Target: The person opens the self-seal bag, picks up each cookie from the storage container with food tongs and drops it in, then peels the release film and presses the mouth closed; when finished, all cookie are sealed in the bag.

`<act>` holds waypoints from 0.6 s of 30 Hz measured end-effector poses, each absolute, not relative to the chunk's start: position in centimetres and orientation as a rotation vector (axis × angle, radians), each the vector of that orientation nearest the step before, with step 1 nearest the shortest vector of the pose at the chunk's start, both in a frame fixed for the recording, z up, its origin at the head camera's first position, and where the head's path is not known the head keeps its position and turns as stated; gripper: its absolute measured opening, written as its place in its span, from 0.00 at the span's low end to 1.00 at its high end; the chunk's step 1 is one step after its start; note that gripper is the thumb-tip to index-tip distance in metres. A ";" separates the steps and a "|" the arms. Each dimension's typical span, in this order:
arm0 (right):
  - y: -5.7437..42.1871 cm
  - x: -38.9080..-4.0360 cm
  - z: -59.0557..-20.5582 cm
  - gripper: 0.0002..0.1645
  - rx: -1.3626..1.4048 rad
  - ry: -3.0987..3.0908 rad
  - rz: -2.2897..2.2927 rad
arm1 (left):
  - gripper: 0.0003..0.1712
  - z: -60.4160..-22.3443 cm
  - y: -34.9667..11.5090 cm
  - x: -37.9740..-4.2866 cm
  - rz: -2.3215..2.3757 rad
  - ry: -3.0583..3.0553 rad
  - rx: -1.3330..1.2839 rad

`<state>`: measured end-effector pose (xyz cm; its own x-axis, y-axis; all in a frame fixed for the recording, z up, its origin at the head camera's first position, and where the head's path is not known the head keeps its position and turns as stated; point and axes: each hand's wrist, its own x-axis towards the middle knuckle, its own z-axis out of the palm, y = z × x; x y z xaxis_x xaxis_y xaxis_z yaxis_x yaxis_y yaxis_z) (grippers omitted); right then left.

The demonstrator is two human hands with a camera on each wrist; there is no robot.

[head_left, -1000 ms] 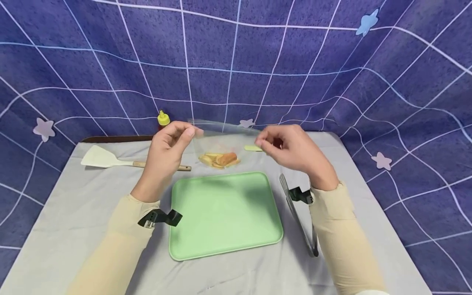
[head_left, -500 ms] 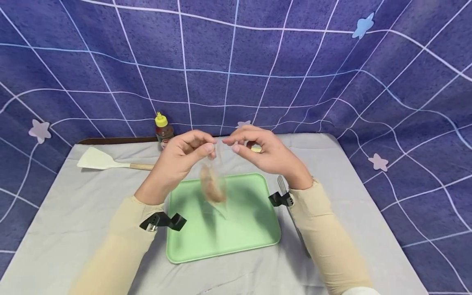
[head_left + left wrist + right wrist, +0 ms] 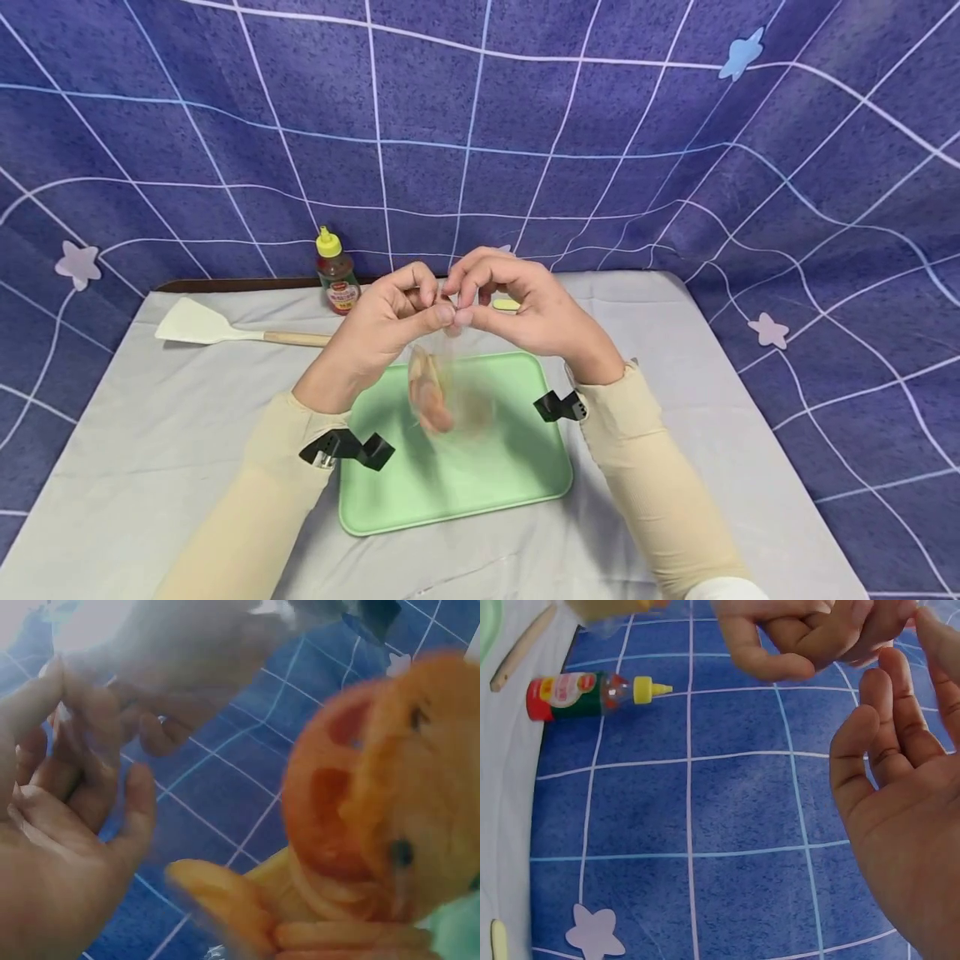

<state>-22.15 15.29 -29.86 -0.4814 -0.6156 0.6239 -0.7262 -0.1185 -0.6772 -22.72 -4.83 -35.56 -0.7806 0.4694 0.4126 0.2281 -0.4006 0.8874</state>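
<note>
Above the green tray [image 3: 480, 475] hangs a clear plastic bag [image 3: 429, 396] with yellow and orange-red food pieces inside, blurred in the head view. My left hand [image 3: 382, 329] pinches the bag's top edge between thumb and fingers. The right hand [image 3: 521, 312] pinches that edge too, its fingertips meeting the left ones. In the left wrist view a red tomato-like slice [image 3: 330, 795] and yellow-orange strips [image 3: 352, 935] show close up through the plastic. The right wrist view has my right palm [image 3: 915, 817] with fingers bent toward the left hand.
A sauce bottle [image 3: 338, 279] with a yellow nozzle stands at the back left. A white spatula [image 3: 198, 323] with a wooden handle lies left of the tray. Behind the right hand lies a small yellow-green piece [image 3: 506, 305]. A purple grid curtain [image 3: 420, 183] rises behind.
The hands, first apart with the bag spread wide between them, have come together over the tray. The bag now hangs narrow and edge-on, lower and nearer, with both hands pinching its top.
</note>
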 end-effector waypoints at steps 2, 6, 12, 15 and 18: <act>15.3 -22.0 -29.7 0.07 1.489 -2.047 1.636 | 0.07 -35.8 -5.2 -22.6 2.309 1.680 0.986; 15.0 -21.5 -28.9 0.06 1.320 -2.140 1.508 | 0.14 -37.7 -6.9 -22.3 2.380 1.795 0.893; 14.8 -21.0 -27.2 0.04 1.057 -2.221 1.398 | 0.33 -41.8 -10.1 -21.2 2.477 1.748 0.697; 14.7 -21.3 -26.4 0.03 0.942 -2.230 1.398 | 0.30 -42.0 -10.6 -21.0 2.449 1.797 0.775; 14.9 -21.8 -26.0 0.03 0.870 -2.239 1.424 | 0.22 -41.1 -10.1 -21.6 2.459 1.967 0.747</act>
<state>-21.78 14.85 -25.99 -0.7512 -0.3102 0.5826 -0.6592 0.3072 -0.6864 -21.60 -10.13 -41.13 -0.8893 0.2084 0.4071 0.3513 -0.2584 0.8999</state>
